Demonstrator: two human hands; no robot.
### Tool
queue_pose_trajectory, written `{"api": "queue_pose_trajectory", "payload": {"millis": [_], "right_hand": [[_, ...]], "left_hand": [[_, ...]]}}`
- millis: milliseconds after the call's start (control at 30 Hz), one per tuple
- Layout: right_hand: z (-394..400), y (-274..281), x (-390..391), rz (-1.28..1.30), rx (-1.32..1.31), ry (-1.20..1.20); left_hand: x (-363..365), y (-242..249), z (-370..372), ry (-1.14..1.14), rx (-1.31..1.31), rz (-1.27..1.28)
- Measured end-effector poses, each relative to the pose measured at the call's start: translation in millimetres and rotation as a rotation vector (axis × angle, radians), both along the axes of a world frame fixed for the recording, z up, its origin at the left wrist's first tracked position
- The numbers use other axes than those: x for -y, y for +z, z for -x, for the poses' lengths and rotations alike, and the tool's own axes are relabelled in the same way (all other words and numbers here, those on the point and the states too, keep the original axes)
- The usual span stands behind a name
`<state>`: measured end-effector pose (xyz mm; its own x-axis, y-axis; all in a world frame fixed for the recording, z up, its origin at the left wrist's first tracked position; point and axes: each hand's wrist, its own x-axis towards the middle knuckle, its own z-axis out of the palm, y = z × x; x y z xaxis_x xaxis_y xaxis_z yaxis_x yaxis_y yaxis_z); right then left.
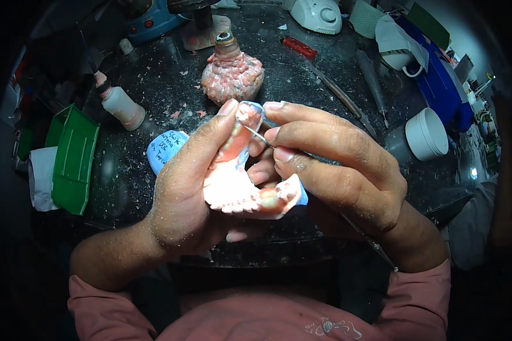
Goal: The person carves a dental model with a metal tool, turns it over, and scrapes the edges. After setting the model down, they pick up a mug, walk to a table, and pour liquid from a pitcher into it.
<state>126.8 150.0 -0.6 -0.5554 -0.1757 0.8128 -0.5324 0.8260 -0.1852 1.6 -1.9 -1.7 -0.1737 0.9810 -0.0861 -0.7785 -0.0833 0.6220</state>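
My left hand (182,182) is closed around a dental model (230,176) with pink wax, a row of teeth and blue edges. Bright light washes out its middle. In my right hand (341,159) is a thin metal wax carver (365,234), pinched between the fingers. Its narrow tip meets or nearly meets the wax near the model's upper end. The right fingertips also rest close against the model's blue edge. Behind the left hand lies a blue piece with handwriting (168,149), partly hidden by the thumb side.
A wax-crusted burner (232,77) stands just beyond my hands. Left are a white bottle (123,108) and a green bin (74,162). Right lie a red-handled knife (300,48), a grey handpiece (372,79) and a white tub (426,134). Scraps litter the dark bench (165,68).
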Motion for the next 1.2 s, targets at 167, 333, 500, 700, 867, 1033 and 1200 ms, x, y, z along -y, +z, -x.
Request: {"api": "queue_pose_trajectory", "payload": {"millis": [167, 333, 500, 700, 867, 1033, 1200], "right_hand": [[1, -1, 0, -0.037, 0.009, 0.037], [7, -11, -3, -0.063, -0.067, 0.019], [5, -6, -2, 0.08, -0.024, 0.079], [9, -8, -11, 0.004, -0.013, 0.112], [4, -4, -3, -0.016, 0.016, -0.004], [7, -10, -6, 0.071, -0.049, 0.025], [8, -10, -6, 0.072, -0.051, 0.069]], "left_hand": [[2, 6, 1, -0.077, 0.055, 0.083], [-2, 5, -1, -0.012, 0.07, 0.131], [-3, 8, -1, -0.049, 0.161, 0.101], [-2, 8, 0, -0.026, 0.068, 0.121], [-3, 12, -1, 0.012, 0.071, 0.161], [-3, 11, -5, -0.044, 0.125, 0.105], [-3, 14, -3, -0.017, 0.055, 0.195]]}}
